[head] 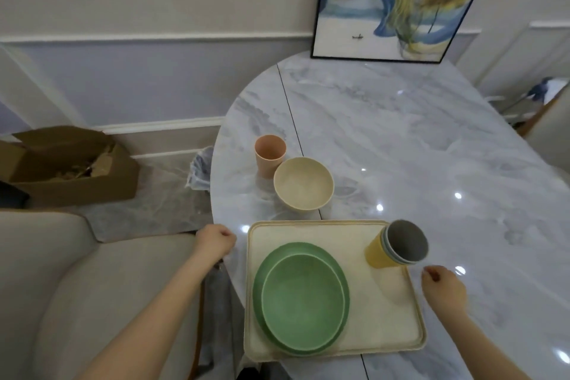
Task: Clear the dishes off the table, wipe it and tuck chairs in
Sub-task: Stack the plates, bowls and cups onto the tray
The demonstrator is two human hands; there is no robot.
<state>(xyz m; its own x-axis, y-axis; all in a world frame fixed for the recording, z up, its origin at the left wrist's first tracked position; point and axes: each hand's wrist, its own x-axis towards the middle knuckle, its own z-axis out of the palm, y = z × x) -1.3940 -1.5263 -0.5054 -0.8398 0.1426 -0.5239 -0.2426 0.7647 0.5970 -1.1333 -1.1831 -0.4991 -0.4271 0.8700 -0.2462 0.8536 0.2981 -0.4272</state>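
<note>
Tray (398, 311) nearest, on marble surface (401, 139), loaded: green plates (303, 299), stacked cups (398, 245). Cream bowl (303, 183), pink cup (269, 155) left off tray. Left hand (216, 241), right hand (442, 285) loosely curled, nothing gripped. Bowl, cup best loaded first; tray kept level when lifted.

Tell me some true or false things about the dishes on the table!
1. The green plates sit on the tray. True.
2. The pink cup is on the tray. False: it stands on the table, beyond the tray.
3. The cream bowl is beside the pink cup. True.
4. The right hand holds the stacked cups. False: it is near them at the tray's edge, holding nothing.
5. The left hand is holding a plate. False: it is a fist at the table's edge, left of the tray.
</note>
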